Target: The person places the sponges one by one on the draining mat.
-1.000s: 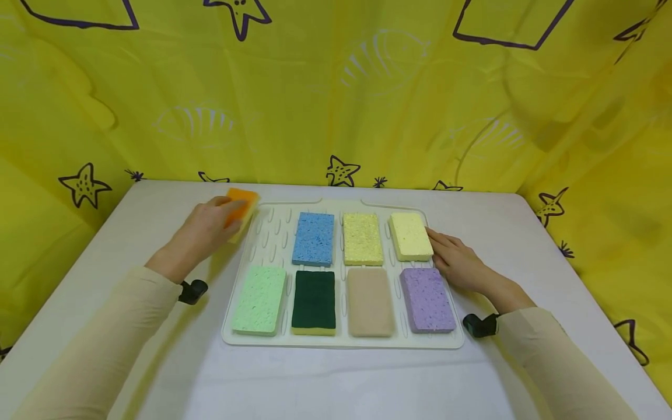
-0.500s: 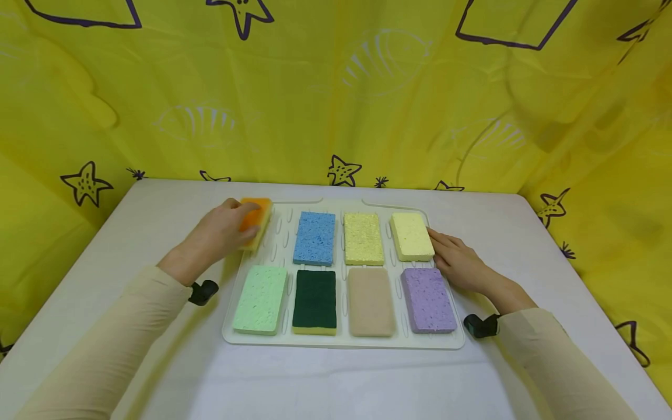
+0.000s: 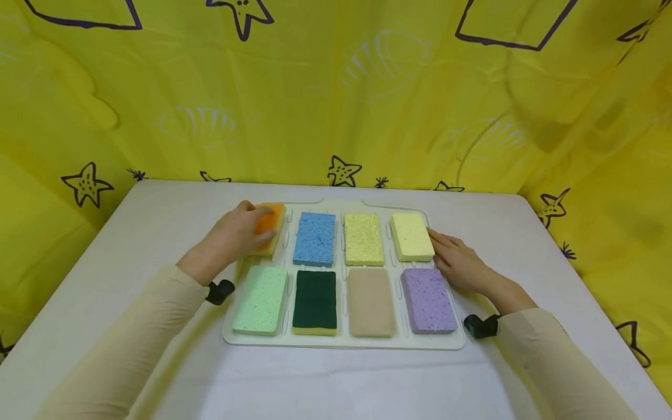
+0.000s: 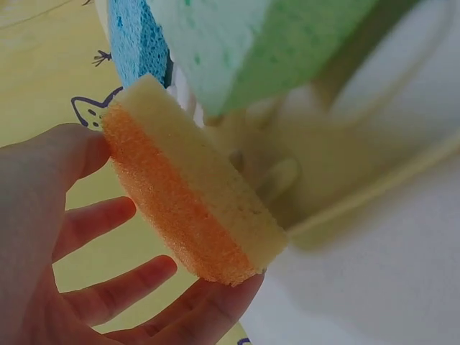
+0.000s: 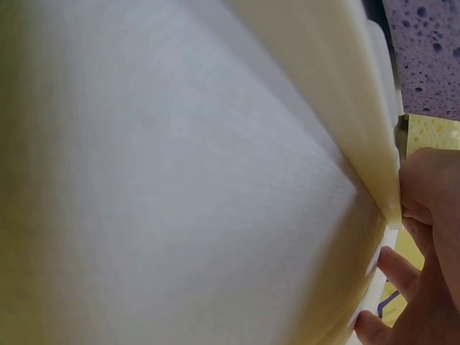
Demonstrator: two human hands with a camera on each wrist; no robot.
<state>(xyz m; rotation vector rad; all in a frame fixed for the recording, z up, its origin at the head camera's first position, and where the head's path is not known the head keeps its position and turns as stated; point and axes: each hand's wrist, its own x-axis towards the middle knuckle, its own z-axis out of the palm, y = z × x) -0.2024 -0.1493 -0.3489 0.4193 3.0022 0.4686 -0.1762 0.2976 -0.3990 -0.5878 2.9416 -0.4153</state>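
Note:
An orange and pale yellow sponge [image 4: 188, 198] is held between the thumb and fingers of my left hand [image 3: 231, 233], at the tray's far left corner. The left wrist view shows the orange layer facing the palm and the sponge tilted. My right hand [image 3: 459, 262] touches the right rim of the pale cream tray [image 3: 343, 344], beside the pale yellow sponge [image 3: 412, 236]; its fingertips [image 5: 392, 262] meet the rim. Along the back row lie a blue sponge [image 3: 315, 238] and a speckled yellow one. In front of the left hand sits a light green sponge [image 3: 259, 300].
The tray's front row also bears a dark green-topped sponge [image 3: 315, 300], a beige sponge [image 3: 370, 302] and a purple sponge [image 3: 427, 300]. Under the tray is a white table [image 3: 336, 385]. Yellow patterned cloth [image 3: 294, 105] hangs behind and at the sides.
My left hand has carried the orange and yellow sponge rightward and slightly nearer, from beyond the tray's left edge to its far left corner. The right hand stays at the rim.

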